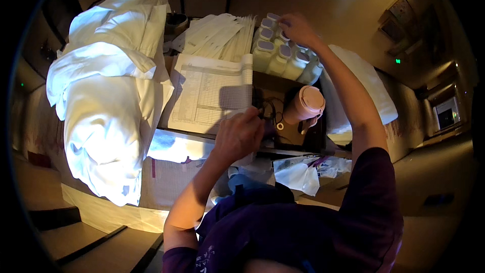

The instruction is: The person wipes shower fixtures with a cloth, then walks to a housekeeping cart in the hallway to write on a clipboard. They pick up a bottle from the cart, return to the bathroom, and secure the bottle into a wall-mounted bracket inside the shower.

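My right hand reaches to the back of a cluster of clear bottles with grey lids. Its fingers are at a lid in the back rows; the fingertips are partly hidden, so a grip cannot be made out. My left hand is curled at the near edge of the cart, by the lower right corner of a printed form. Its palm side is turned away, and whatever it may hold is hidden. Between the hands, a pink lidded tumbler leans in a brown compartment beside dark cords.
A bulky white cloth bundle rises on the left. White paper packets are stacked behind the form. White folded linen lies right of the bottles, under my right arm. Crumpled plastic bags hang near my body. Corridor walls surround the cart.
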A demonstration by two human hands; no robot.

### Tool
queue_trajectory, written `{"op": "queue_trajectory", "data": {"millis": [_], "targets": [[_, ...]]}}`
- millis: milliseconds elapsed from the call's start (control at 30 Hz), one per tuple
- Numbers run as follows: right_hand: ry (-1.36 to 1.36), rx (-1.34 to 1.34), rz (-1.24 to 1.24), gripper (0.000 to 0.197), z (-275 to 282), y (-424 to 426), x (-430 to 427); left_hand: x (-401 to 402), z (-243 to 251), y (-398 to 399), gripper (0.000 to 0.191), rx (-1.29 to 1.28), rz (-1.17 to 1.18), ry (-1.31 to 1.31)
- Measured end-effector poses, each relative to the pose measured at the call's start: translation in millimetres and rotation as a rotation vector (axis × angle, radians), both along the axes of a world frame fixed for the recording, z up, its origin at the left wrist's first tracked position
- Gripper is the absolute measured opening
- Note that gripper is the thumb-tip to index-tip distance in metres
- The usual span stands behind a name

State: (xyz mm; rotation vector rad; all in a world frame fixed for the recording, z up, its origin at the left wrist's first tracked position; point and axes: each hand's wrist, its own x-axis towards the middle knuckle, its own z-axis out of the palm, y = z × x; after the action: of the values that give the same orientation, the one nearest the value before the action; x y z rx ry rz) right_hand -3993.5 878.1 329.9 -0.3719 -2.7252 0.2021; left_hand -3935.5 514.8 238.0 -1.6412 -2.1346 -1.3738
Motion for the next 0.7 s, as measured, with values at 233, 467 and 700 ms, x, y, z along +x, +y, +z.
{"op": "queue_trajectory", "data": {"millis": [233,467,700], "targets": [[-0.257,0.140,-0.186,0.036,4,-12,-29,9,11,0,0.017,-0.110,0.020,0.038],[-0.083,0.214,-0.167,0.020,3,10,-42,5,-1,11,0.014,0.040,0.086,0.046],[0.588,0.238,0.004,0.007,93,-10,-6,11,2,3,0.014,0.058,0.038,-0.008]]}}
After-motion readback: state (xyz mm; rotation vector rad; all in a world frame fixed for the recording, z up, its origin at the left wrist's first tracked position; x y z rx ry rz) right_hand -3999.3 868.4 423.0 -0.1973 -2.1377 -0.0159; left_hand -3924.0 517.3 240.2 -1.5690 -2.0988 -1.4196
